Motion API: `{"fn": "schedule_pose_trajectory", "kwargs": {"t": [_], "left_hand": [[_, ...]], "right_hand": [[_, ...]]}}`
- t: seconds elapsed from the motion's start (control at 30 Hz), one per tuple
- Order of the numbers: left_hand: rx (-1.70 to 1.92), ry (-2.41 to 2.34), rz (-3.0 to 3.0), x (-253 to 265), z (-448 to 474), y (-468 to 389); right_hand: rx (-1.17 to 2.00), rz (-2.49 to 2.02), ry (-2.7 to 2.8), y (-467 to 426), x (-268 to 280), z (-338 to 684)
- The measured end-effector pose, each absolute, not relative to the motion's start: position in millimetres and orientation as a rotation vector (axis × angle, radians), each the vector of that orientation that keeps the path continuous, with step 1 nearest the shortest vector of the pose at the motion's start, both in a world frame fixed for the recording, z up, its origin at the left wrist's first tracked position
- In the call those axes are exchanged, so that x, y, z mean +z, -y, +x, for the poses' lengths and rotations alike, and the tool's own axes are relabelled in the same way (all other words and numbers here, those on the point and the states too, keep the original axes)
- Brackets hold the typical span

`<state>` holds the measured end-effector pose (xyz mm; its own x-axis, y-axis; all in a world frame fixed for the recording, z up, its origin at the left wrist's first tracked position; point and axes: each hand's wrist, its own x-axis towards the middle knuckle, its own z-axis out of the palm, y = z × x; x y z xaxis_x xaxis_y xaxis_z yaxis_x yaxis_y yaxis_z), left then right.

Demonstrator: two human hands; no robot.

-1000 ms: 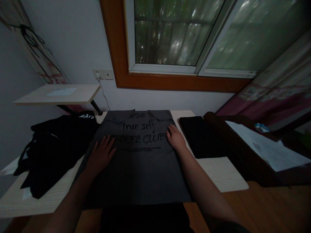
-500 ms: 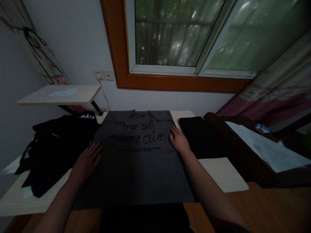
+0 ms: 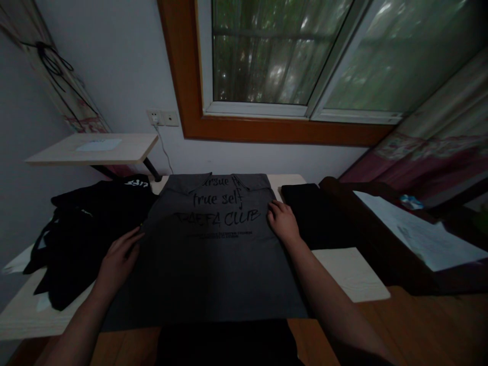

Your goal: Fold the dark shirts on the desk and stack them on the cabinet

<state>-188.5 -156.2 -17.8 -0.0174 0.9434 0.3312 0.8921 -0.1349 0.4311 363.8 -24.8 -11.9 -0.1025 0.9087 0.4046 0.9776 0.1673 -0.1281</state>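
A dark grey collared shirt (image 3: 213, 279) lies spread on the table, its collar toward the wall and black lettering across its upper part. Along the shirt's left edge rests my left hand (image 3: 119, 256), fingers stretched forward and touching the cloth by the black clothes. My right hand (image 3: 282, 221) lies on the right edge below the collar, its fingers apart and slightly bent. Neither hand appears to grasp anything. Part of the shirt's right edge is hidden under my right hand and forearm.
A pile of black clothes (image 3: 91, 223) lies left, beneath a raised wooden shelf (image 3: 133, 147). Folded black cloth (image 3: 316, 218) is at right on the pale table (image 3: 351, 274). Beyond it stands a dark brown piece of furniture (image 3: 381, 244) with a white sheet (image 3: 423, 234).
My left hand has slid left and slightly toward me, off the shirt's surface to its edge. The shirt's lower left side reaches further left. My right hand has barely shifted, its fingers bending a little more.
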Motion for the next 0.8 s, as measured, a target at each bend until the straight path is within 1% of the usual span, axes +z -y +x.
{"fn": "schedule_pose_trajectory", "kwargs": {"t": [0.2, 0.37, 0.47, 0.67, 0.8], "left_hand": [[0.913, -2.075, 1.981, -11, -187, 159], [0.852, -2.174, 1.808, -3, -188, 163], [0.765, -2.192, 1.733, 1, -185, 165], [0.508, -2.322, 1.657, 13, -166, 166], [0.352, -2.314, 1.665, 16, -163, 171]], "right_hand": [[-0.289, -1.875, 2.014, 40, 0, 359], [-0.211, -1.978, 1.964, 62, 6, 362], [-0.211, -2.066, 1.975, 72, 7, 365], [-0.33, -2.188, 2.087, 76, 10, 369], [-0.319, -2.278, 2.136, 76, 19, 372]]}}
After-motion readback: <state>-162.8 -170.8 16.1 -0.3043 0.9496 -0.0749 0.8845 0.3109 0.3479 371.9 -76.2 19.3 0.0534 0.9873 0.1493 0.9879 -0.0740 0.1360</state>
